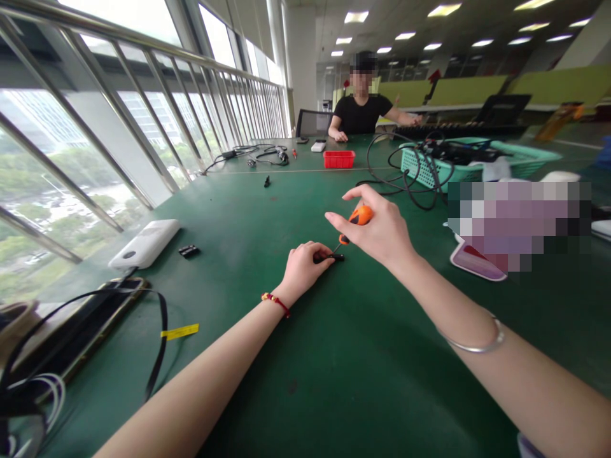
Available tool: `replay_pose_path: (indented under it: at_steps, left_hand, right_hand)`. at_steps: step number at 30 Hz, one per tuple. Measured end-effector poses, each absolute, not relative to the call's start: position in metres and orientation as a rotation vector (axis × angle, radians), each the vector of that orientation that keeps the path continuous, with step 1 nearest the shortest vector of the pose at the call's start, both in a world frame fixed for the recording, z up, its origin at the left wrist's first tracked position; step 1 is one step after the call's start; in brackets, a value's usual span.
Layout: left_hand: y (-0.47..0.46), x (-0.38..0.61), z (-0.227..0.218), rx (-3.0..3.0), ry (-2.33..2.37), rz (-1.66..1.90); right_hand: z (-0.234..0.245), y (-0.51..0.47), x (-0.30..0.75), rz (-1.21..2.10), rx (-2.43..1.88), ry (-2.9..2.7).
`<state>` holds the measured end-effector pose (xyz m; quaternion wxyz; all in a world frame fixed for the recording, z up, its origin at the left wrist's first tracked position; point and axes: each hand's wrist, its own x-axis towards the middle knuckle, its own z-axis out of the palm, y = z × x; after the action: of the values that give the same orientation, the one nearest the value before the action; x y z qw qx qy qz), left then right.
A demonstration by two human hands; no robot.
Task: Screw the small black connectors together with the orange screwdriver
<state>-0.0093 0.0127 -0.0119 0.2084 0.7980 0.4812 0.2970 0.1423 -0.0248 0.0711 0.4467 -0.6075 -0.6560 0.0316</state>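
Note:
My left hand (308,264) rests on the green table, fingers pinched round a small black part (338,257) that lies flat and is partly covered by them. A screwdriver (360,215) with an orange and black handle leans above it, its thin shaft running down to the black part by my left fingertips. My right hand (382,226) is at the screwdriver handle, which sits against the palm side. Its thumb and index finger are stretched apart, off the handle, while the other fingers are mostly hidden. Whether the tip sits in a screw is too small to tell.
A black block (189,250) and a white power bank (145,243) lie left. Ahead are a small black piece (267,182), a red bin (339,159) and a teal basket (429,170) with cables. A person (363,111) sits opposite. A railing (157,70) runs along the left.

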Motion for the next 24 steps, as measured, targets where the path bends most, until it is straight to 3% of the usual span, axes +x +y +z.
replay_pose_path:
  at_steps: [24]
  left_hand:
    - [0.0113, -0.0092, -0.0107, 2.217, 1.355, 0.815]
  right_hand:
    - [0.0656, -0.0209, 0.1412, 0.113, -1.460, -1.609]
